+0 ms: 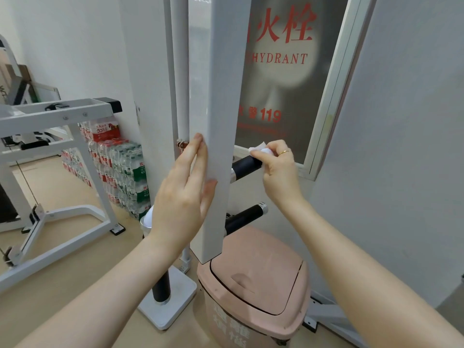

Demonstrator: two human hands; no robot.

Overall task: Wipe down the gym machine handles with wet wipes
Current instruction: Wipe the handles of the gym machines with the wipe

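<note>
A white upright post (pixel 221 121) of the gym machine stands right in front of me. My left hand (pixel 184 189) rests flat against its left face, fingers straight. Two black handles stick out to the right of the post: an upper handle (pixel 244 167) and a lower handle (pixel 247 217) with a chrome end cap. My right hand (pixel 278 169) wraps a crumpled white wet wipe (pixel 261 148) around the outer end of the upper handle. A gold ring shows on one finger.
A pink bin (pixel 256 285) with a swing lid stands directly under the handles. Stacked packs of water bottles (pixel 120 167) line the wall at left. A white machine frame (pixel 62 146) fills the left side. A fire hydrant cabinet (pixel 288 71) is behind the post.
</note>
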